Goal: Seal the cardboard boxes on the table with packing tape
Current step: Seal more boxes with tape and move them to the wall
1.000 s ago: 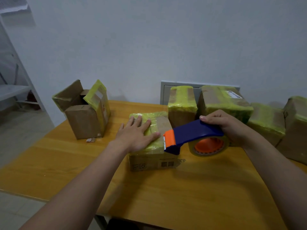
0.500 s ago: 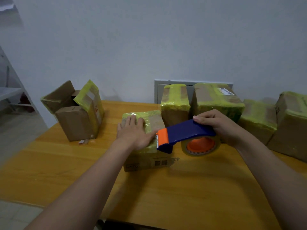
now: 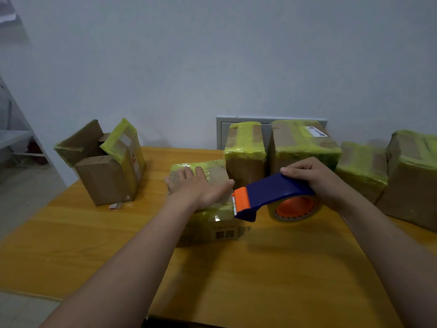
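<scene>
On the wooden table (image 3: 236, 268), yellow-green tape wraps the cardboard box (image 3: 212, 223).

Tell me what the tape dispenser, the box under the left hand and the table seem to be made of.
Tape dispenser: looks like hard plastic, smooth navy body with an orange tip, slight sheen. Box under the left hand: brown cardboard, matte, its top wrapped in glossy yellowish tape that catches light. Table: wood or wood-look laminate, grain streaks, semi-gloss; cannot tell which.

Our yellow wooden worktop (image 3: 236, 280) carries an open cardboard box (image 3: 106, 178) at left, a paper scrap (image 3: 115, 205) just beside it, a small taped box (image 3: 212, 224) centrally, and four taped boxes (image 3: 302, 147) at back right.
</scene>
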